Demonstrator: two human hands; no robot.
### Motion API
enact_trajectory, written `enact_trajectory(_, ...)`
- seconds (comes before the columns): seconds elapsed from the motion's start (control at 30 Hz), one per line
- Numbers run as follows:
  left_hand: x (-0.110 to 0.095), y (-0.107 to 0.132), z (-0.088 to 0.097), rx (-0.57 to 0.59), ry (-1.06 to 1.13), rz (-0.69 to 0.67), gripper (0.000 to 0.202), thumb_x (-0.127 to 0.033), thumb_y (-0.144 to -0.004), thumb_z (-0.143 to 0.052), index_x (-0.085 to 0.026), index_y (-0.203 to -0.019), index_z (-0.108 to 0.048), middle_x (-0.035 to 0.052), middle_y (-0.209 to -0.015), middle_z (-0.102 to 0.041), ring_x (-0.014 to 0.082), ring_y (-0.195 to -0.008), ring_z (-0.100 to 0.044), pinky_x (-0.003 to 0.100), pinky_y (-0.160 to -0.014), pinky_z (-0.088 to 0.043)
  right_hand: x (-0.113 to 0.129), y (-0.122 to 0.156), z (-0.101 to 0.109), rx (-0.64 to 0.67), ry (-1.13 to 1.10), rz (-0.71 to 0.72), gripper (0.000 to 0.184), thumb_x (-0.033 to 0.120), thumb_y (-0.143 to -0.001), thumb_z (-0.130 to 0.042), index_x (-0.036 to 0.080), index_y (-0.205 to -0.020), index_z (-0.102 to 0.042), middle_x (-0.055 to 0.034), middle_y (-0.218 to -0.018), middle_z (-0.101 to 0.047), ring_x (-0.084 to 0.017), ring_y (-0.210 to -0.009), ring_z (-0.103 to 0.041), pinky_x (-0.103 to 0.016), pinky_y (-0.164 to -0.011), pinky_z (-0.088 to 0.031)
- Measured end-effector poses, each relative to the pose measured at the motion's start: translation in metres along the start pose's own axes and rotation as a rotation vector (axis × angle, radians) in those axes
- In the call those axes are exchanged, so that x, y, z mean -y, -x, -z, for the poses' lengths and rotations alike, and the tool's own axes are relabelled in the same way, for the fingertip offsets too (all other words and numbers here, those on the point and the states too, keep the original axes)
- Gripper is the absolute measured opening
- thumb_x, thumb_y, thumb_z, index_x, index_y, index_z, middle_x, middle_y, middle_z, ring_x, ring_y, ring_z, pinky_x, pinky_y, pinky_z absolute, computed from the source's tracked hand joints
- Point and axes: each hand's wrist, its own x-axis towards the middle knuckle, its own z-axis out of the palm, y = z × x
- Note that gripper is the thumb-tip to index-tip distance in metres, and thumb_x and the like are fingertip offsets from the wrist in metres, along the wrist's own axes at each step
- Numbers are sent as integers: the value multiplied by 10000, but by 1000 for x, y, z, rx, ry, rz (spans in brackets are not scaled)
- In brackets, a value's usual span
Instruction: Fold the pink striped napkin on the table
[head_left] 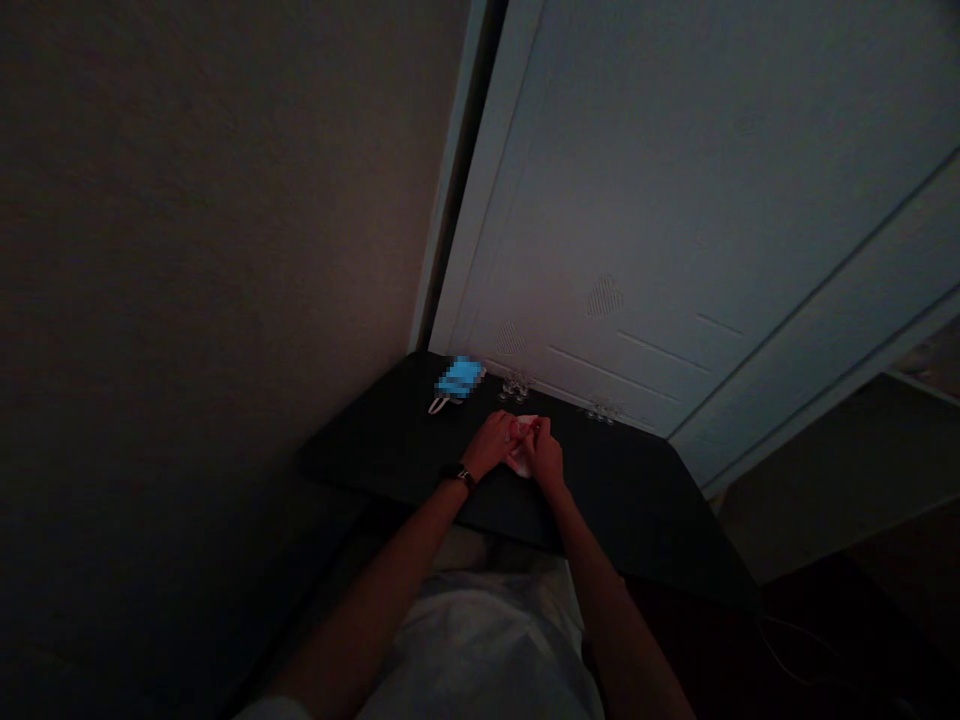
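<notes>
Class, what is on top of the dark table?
The dark table bears a pixelated blue item and small clear objects. The left hand and right hand partly hide a pale item and what lies beneath.

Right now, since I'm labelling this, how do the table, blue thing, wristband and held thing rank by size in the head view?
1. Table
2. Blue thing
3. Wristband
Held thing: below the table; otherwise unsure, partly hidden.

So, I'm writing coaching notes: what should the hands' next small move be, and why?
Perhaps ease the right hand slightly aside while the left hand steadies the small pinkish-white item: both hands crowd it over the flat black tabletop and together partly hide it.
</notes>
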Motion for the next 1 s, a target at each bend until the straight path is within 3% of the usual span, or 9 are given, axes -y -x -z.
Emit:
enact_trajectory(0.2,-1,1,3,-14,21,-10,96,-193,-808,-460,-175,-798,-554,41,-851,-558,164,-833,-517,311,-761,-428,-1,-1,0,-16,-29,1,261,359,-894,-304,164,-1019,-424,-45,-756,-642,-161,-638,-613,-213,-533,-339)
enact_trajectory(0.43,1,-1,1,-55,6,-9,180,-232,-801,-484,-144,-944,-547,87,-934,-558,198,-887,-521,326,-796,-415,-3,-2,-1,-61,-65,46,239,359,-887,-322,181,-1011,-422,-37,-756,-634,-162,-658,-613,-218,-557,-357)
enact_trajectory(0.6,2,0,3,-32,-29,-31,136,-252,-809,-476,-158,-802,-573,70,-815,-576,204,-813,-531,323,-752,-412,-1,1,-1,-101,-98,45,251,377,-886,-329,195,-1041,-407,-30,-771,-634,-167,-669,-616,-228,-569,-376)
enact_trajectory(1.0,-6,4,10,-16,-97,0,133,-260,-804,-496,-168,-880,-553,58,-889,-557,186,-853,-525,294,-761,-420,0,3,2,-150,-228,57,268,383,-867,-388,208,-1069,-418,-36,-863,-619,-165,-757,-608,-251,-667,-421)
